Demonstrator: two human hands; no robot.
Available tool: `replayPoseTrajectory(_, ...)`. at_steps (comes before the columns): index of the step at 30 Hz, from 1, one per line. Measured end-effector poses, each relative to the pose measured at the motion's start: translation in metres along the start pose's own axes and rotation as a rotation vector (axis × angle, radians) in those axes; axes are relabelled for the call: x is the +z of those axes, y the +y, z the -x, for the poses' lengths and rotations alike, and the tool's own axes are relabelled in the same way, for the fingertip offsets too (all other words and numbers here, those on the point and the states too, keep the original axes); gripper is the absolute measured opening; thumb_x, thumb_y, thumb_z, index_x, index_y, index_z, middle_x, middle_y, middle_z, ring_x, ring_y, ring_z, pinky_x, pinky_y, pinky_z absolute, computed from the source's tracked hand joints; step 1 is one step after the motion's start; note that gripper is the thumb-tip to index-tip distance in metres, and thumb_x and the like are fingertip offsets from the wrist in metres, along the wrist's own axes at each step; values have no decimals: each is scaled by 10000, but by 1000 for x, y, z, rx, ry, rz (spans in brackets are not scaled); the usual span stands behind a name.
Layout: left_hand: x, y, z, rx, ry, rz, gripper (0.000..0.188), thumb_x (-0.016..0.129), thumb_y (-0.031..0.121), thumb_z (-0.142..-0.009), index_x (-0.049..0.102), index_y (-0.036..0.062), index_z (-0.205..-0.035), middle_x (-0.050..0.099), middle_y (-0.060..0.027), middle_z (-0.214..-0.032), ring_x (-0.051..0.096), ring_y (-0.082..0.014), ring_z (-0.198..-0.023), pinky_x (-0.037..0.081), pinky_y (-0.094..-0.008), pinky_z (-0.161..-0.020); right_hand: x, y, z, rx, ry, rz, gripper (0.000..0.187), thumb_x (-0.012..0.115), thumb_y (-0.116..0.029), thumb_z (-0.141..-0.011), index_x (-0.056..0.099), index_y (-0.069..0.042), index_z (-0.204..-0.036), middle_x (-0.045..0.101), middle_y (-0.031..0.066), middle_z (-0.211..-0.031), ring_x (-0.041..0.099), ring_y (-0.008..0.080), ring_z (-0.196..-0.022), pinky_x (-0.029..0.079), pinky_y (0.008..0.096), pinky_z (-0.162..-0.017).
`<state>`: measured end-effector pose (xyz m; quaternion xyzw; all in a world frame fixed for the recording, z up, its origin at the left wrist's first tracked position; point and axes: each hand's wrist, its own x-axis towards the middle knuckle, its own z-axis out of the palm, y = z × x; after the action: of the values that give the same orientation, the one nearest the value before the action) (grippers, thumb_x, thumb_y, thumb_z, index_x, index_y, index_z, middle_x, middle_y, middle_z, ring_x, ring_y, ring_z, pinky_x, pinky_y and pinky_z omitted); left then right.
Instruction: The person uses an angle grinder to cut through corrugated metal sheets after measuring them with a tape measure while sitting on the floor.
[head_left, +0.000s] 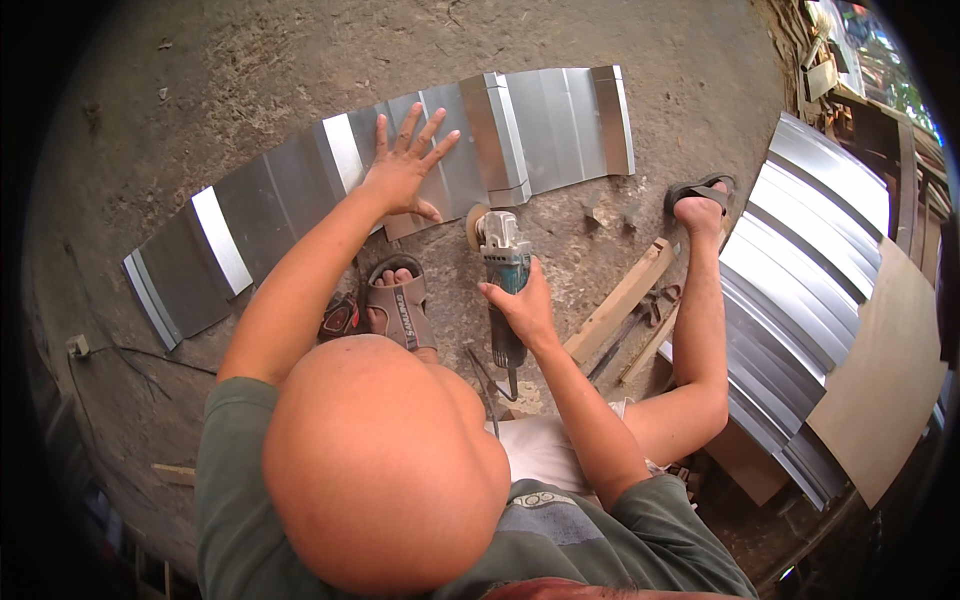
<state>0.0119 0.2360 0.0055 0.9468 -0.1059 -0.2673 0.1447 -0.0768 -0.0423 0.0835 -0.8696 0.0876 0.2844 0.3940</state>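
Note:
A long ribbed sheet of shiny metal roofing (285, 200) lies across the concrete floor ahead of me. My left hand (398, 182) rests flat on it with the fingers spread. In my right hand (527, 308) is a teal and black angle grinder (502, 252), gripped around its body. Its metal head points away from me, and its thin disc (477, 227) sits at the near edge of the sheet, right of my left hand. I cannot tell whether the disc touches the metal or is spinning. A small brown board (415, 224) shows under that edge.
My sandalled left foot (395, 305) is close to the sheet; my right foot (700, 205) is farther right. Wooden lengths (622, 300) lie between my legs. More ribbed metal sheets (800, 215) and a plywood piece (875, 375) lie at right. A black cable (160, 356) crosses the left floor.

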Motion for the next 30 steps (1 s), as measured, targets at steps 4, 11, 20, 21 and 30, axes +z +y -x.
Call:
replayPoseTrajectory(4, 2, -2, -2, 19, 18, 37, 1438, 882, 696, -529, 95, 312, -1671, -86, -58, -1744, -183, -364, -1580, -64, -757, -1188, 1, -4, -3, 12, -17, -11, 663, 894, -293, -740, 561, 21, -1220, 688, 145, -1086, 658, 239, -971, 525, 378, -882)
replayPoseTrajectory(11, 2, -3, -3, 24, 16, 51, 1425, 868, 706, -538, 94, 319, -1671, -79, -47, -1748, -163, -362, -1586, -75, -750, -1186, 3, -6, -5, 7, -10, -47, 689, 899, -277, -742, 547, 39, -1242, 716, 196, -1103, 700, 296, -993, 535, 403, -898)
replayPoseTrajectory(20, 7, -4, -5, 30, 39, 48, 1421, 863, 715, -543, 103, 305, -1670, -99, -64, -1742, -188, -368, -1578, -85, -758, -1178, 5, 2, -9, 25, -21, -65, 705, 894, -296, -759, 543, 34, -1273, 706, 170, -1109, 687, 269, -992, 534, 392, -899)
replayPoseTrajectory(21, 8, -4, -5, 29, 41, 49, 1423, 864, 715, -542, 101, 305, -1671, -101, -65, -1742, -189, -368, -1578, -88, -757, -1178, 4, 0, -9, 35, -25, -64, 709, 895, -303, -758, 544, 31, -1276, 704, 169, -1116, 685, 267, -999, 533, 391, -901)
replayPoseTrajectory(30, 12, -7, -5, 48, 63, 87, 1459, 876, 707, -519, 77, 303, -1671, -100, -61, -1742, -192, -363, -1578, -108, -743, -1186, 4, 1, -14, 54, -21, -40, 707, 897, -304, -757, 544, 12, -1282, 692, 141, -1121, 671, 235, -1001, 533, 372, -896)
